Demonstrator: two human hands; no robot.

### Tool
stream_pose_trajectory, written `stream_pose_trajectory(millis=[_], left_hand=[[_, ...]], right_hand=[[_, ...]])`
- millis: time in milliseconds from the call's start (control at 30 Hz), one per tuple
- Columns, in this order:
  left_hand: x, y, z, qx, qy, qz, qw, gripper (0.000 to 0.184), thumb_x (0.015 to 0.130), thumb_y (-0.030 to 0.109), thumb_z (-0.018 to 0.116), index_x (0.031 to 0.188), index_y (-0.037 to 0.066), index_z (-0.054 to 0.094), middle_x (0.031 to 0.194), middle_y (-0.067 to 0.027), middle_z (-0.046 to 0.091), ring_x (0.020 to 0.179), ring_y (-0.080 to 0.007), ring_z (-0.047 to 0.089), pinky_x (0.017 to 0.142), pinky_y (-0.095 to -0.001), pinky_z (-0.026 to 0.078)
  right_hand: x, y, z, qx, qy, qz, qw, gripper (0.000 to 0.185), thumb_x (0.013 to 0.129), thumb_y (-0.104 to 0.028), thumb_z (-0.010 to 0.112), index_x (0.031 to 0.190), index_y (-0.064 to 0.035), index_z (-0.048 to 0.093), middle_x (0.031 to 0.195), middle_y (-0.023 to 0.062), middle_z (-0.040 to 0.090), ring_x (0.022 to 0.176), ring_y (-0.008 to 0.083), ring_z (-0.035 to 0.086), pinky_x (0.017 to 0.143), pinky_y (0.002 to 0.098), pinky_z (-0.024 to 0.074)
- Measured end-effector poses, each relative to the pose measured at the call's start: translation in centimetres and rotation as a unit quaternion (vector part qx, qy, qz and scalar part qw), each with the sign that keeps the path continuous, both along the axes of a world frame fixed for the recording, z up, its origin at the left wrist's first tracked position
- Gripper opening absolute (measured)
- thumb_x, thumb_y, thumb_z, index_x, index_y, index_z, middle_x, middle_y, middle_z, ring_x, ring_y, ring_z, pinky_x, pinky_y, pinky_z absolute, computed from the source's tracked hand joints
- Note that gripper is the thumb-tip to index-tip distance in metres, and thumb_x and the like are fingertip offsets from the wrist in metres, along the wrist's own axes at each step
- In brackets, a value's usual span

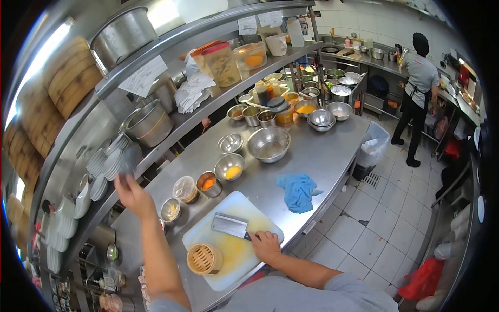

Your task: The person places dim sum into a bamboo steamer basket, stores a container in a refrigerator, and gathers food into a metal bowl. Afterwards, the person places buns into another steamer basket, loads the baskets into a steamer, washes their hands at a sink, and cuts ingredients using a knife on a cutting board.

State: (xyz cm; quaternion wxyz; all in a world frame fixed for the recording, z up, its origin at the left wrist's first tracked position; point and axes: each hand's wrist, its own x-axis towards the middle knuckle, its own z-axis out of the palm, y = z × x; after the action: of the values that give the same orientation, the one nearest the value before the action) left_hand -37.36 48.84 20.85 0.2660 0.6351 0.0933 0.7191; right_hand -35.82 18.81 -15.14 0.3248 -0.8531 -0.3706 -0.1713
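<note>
My right hand [267, 247] is closed around the dark handle of a cleaver [230, 224], whose blade lies flat on a white cutting board [236, 205]. A round bamboo steamer [204, 259] with a slatted top sits on the board's near left part. My left hand [134, 196] is raised at the left, beside stacked white dishes [113, 164] on the shelf. Its fingertips are blurred and look pinched at a smeared, greyish see-through thing [131, 157] that I cannot make out.
Along the board's far side stand a small metal bowl [170, 210], a plastic tub [185, 189], an orange-filled metal cup [209, 184] and a bowl with yolk [230, 167]. A blue cloth [297, 192] lies right. A shelf edge [208, 96] overhangs; a co-worker [420, 88] stands far right.
</note>
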Motion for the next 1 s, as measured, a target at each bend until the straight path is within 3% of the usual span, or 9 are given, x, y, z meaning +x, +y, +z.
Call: stream_pose_trajectory(millis=[167, 267, 433, 533, 600, 700, 800, 900, 1000], left_hand=[[-4.7, -1.5, -16.5, -0.108, 0.203, -0.002, 0.973, 0.031, 0.105, 0.008, 0.056, 0.131, -0.009, 0.059, 0.123, -0.0174, 0.069, 0.111, -0.0231, 0.066, 0.099, -0.0344, 0.051], [-6.7, -6.1, -19.3, -0.127, 0.214, -0.055, 0.967, 0.032, 0.102, 0.005, 0.056, 0.131, -0.008, 0.06, 0.122, -0.0208, 0.07, 0.112, -0.0272, 0.068, 0.1, -0.0354, 0.051], [-13.5, -7.3, -27.7, -0.072, 0.526, 0.044, 0.847, 0.041, 0.095, 0.01, 0.06, 0.133, -0.005, 0.061, 0.123, -0.0283, 0.068, 0.113, -0.0421, 0.067, 0.101, -0.0464, 0.05], [-15.3, -6.9, -31.1, -0.157, 0.537, 0.05, 0.828, 0.04, 0.096, 0.013, 0.061, 0.133, -0.003, 0.062, 0.125, -0.0278, 0.067, 0.115, -0.0448, 0.065, 0.103, -0.0497, 0.049], [-15.9, -5.8, -32.7, -0.09, 0.479, 0.08, 0.869, 0.038, 0.098, 0.013, 0.06, 0.133, -0.001, 0.063, 0.126, -0.0272, 0.067, 0.118, -0.0446, 0.063, 0.105, -0.0487, 0.048], [-16.6, -7.3, -27.4, -0.119, 0.396, 0.089, 0.906, 0.033, 0.101, 0.013, 0.058, 0.131, 0.001, 0.064, 0.125, -0.0255, 0.067, 0.12, -0.0402, 0.063, 0.106, -0.0459, 0.047], [-18.8, -6.3, -26.7, -0.199, 0.436, 0.13, 0.868, 0.031, 0.097, 0.011, 0.061, 0.127, 0.006, 0.067, 0.123, -0.0202, 0.07, 0.114, -0.0403, 0.064, 0.101, -0.047, 0.049], [-21.8, -5.3, -27.2, -0.154, 0.58, 0.166, 0.782, 0.033, 0.09, 0.029, 0.075, 0.119, 0.013, 0.074, 0.134, -0.012, 0.06, 0.126, -0.0329, 0.051, 0.1, -0.0504, 0.045], [-24.4, -4.2, -27.6, -0.138, 0.527, 0.163, 0.822, 0.035, 0.088, 0.036, 0.077, 0.118, 0.017, 0.075, 0.138, -0.0102, 0.055, 0.133, -0.0324, 0.044, 0.101, -0.0501, 0.044]], right_hand=[[0.1, 0.2, 0.0, -0.009, -0.005, 0.013, 1.0, 0.043, 0.087, -0.02, 0.065, 0.13, -0.018, 0.069, 0.11, 0.0013, 0.062, 0.1, 0.0243, 0.057, 0.082, 0.0446, 0.0397], [0.2, 0.3, 0.1, -0.011, -0.014, 0.022, 1.0, 0.046, 0.086, -0.021, 0.068, 0.132, -0.0194, 0.067, 0.11, 0.0003, 0.061, 0.1, 0.0235, 0.057, 0.081, 0.0441, 0.039], [0.3, 0.5, 0.0, -0.013, -0.011, 0.026, 1.0, 0.046, 0.087, -0.021, 0.067, 0.133, -0.0192, 0.067, 0.112, 0.0011, 0.061, 0.101, 0.0242, 0.056, 0.082, 0.0443, 0.0389], [0.5, 0.6, 0.2, -0.033, -0.002, 0.043, 0.999, 0.045, 0.088, -0.021, 0.067, 0.133, -0.0186, 0.066, 0.115, 0.0037, 0.062, 0.103, 0.0271, 0.057, 0.084, 0.0463, 0.0402], [0.5, 1.1, -0.4, -0.042, 0.009, 0.027, 0.999, 0.046, 0.089, -0.021, 0.067, 0.134, -0.0177, 0.066, 0.119, 0.0072, 0.063, 0.106, 0.0307, 0.057, 0.087, 0.0502, 0.0419], [-0.1, 2.0, -0.5, -0.09, 0.001, 0.023, 0.996, 0.047, 0.089, -0.02, 0.065, 0.136, -0.0159, 0.064, 0.119, 0.011, 0.064, 0.107, 0.0343, 0.058, 0.088, 0.0533, 0.0434], [-0.6, 2.5, -0.4, -0.087, -0.024, 0.038, 0.995, 0.048, 0.09, -0.019, 0.063, 0.138, -0.0151, 0.064, 0.121, 0.0137, 0.064, 0.108, 0.0367, 0.059, 0.089, 0.0527, 0.045], [-1.1, 2.8, -0.9, -0.082, -0.055, 0.076, 0.992, 0.048, 0.092, -0.02, 0.063, 0.139, -0.0119, 0.063, 0.122, 0.0171, 0.064, 0.106, 0.0385, 0.059, 0.086, 0.0543, 0.0463], [-1.4, 3.1, -0.5, -0.095, -0.041, 0.049, 0.993, 0.05, 0.092, -0.019, 0.064, 0.141, -0.0124, 0.063, 0.124, 0.0164, 0.063, 0.108, 0.0393, 0.059, 0.088, 0.0528, 0.0466]])
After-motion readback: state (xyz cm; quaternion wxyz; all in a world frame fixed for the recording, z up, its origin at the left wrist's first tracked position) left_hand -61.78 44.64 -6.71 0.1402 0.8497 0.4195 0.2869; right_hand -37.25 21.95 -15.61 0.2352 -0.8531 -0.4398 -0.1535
